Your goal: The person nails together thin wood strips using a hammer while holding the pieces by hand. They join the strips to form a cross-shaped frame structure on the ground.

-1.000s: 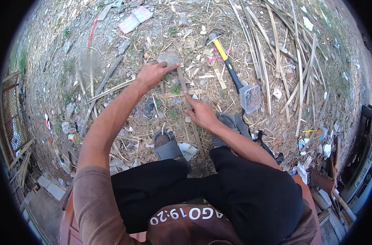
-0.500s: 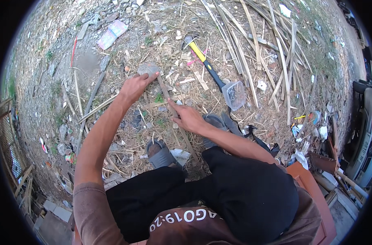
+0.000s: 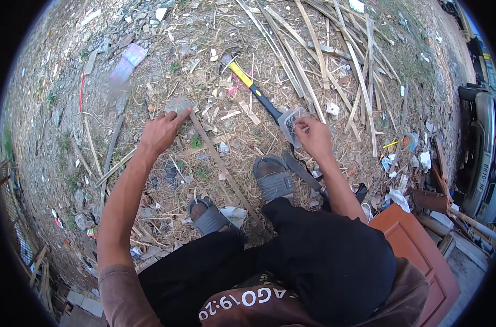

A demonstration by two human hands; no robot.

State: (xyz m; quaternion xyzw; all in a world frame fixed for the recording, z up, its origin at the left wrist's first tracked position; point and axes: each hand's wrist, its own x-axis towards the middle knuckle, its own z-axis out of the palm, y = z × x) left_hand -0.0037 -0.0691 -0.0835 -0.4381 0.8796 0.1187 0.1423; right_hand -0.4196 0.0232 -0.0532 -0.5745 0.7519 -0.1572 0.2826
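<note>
Since a second ago the right hand (image 3: 315, 137) has left the thin wooden strip (image 3: 221, 166) and now reaches into a small clear plastic container (image 3: 290, 122) beside the yellow-handled hammer (image 3: 252, 87), its contents too small to make out. Whether its fingers pinch anything cannot be told. Left hand (image 3: 162, 132) presses the strip's far end, fingers extended rather than closed, against a flat stone (image 3: 177, 104) on the littered ground (image 3: 57, 109) ahead of the grey sandals (image 3: 272, 177).

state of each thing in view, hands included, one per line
left hand: pressing the far end of the wooden strip
wooden strip: flat on the ground, running between the feet
right hand: reaching into the clear plastic container
clear plastic container: open, on the ground
hammer: lying untouched
</note>
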